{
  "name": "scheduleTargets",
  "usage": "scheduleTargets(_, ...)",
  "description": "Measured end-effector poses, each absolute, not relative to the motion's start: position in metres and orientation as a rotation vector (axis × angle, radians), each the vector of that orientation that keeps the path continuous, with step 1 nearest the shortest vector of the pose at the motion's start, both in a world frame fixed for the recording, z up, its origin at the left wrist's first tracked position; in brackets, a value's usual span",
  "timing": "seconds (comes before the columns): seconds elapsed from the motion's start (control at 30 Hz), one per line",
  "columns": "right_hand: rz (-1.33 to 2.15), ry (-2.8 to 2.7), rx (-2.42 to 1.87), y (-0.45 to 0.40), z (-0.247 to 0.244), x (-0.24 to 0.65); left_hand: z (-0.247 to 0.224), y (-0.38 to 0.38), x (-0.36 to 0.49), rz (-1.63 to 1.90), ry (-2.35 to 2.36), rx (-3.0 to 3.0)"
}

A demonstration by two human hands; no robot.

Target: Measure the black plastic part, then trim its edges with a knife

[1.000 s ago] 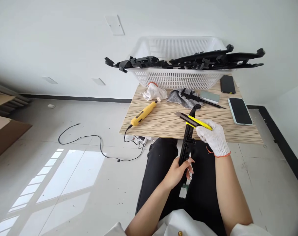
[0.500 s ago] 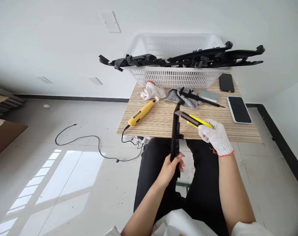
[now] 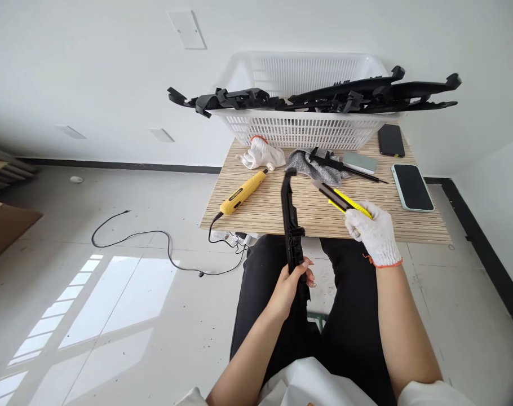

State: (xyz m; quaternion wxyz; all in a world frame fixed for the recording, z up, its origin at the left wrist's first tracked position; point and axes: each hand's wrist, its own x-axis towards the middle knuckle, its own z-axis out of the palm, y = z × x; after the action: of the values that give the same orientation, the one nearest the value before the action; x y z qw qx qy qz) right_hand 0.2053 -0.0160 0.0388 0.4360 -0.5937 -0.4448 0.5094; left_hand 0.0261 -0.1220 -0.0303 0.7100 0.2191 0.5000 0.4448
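My left hand [image 3: 291,286], bare, is closed round the lower part of a long black plastic part [image 3: 291,220], which stands nearly upright over my lap with its hooked top above the table. In my right hand [image 3: 372,231], wearing a white knit glove with an orange cuff, is a yellow and black utility knife [image 3: 343,202]. Its blade points up and left, apart from the black part. A yellow corded tool [image 3: 243,193] lies at the table's left side. Behind the knife, black calipers [image 3: 330,162] rest on a grey cloth [image 3: 299,162].
The striped table [image 3: 260,217] bears a white glove [image 3: 261,154], a grey-green block [image 3: 360,162], a dark phone [image 3: 390,140] and a light-cased phone [image 3: 412,188]. At its back, a white basket [image 3: 299,131] holds long black parts [image 3: 366,90] overhanging both sides. A black cable [image 3: 169,248] crosses the floor.
The black part's top has swung left, away from the knife blade. The knife has shifted slightly right, leaving a gap between them. The view has also moved a little.
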Motion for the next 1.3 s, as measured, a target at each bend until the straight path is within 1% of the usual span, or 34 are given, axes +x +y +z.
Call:
scheduleTargets(0.13, 1.333, -1.193, -1.508, -0.015, 0.041, 0.206, -0.027, -0.123, 0.037, 0.94, 1.023, 0.469)
scheduleTargets(0.27, 1.251, -1.059, -1.478, -0.013, 0.041, 0.206, -0.026, -0.121, 0.038, 0.9, 1.068, 0.572)
scheduleTargets(0.4, 1.386, -1.176, -1.491, -0.016, 0.043, 0.211, -0.027, -0.121, 0.026, 0.985, 1.119, 0.52)
scheduleTargets(0.57, 1.229, -1.109, -1.486, -0.019, 0.041, 0.209, -0.025, -0.123, 0.037, 0.951, 1.031, 0.561)
scheduleTargets(0.67, 1.274, -1.167, -1.477, -0.019, 0.04, 0.21, -0.026, -0.122, 0.037, 0.942, 1.038, 0.611)
scheduleTargets(0.77, 1.287, -1.178, -1.442, -0.021, 0.039, 0.216, -0.028, -0.121, 0.029, 1.011, 1.109, 0.569)
scheduleTargets(0.87, 1.384, -1.246, -1.419, -0.023, 0.038, 0.219, -0.029, -0.121, 0.029, 1.052, 1.098, 0.508)
scheduleTargets(1.03, 1.198, -1.134, -1.452, -0.025, 0.036, 0.214, -0.028, -0.121, 0.039, 1.003, 1.047, 0.572)
scheduleTargets(1.17, 1.358, -1.221, -1.447, -0.024, 0.037, 0.214, -0.029, -0.119, 0.029, 1.034, 1.122, 0.535)
scheduleTargets(1.3, 1.193, -1.099, -1.43, -0.023, 0.035, 0.212, -0.029, -0.122, 0.033, 1.029, 1.063, 0.6)
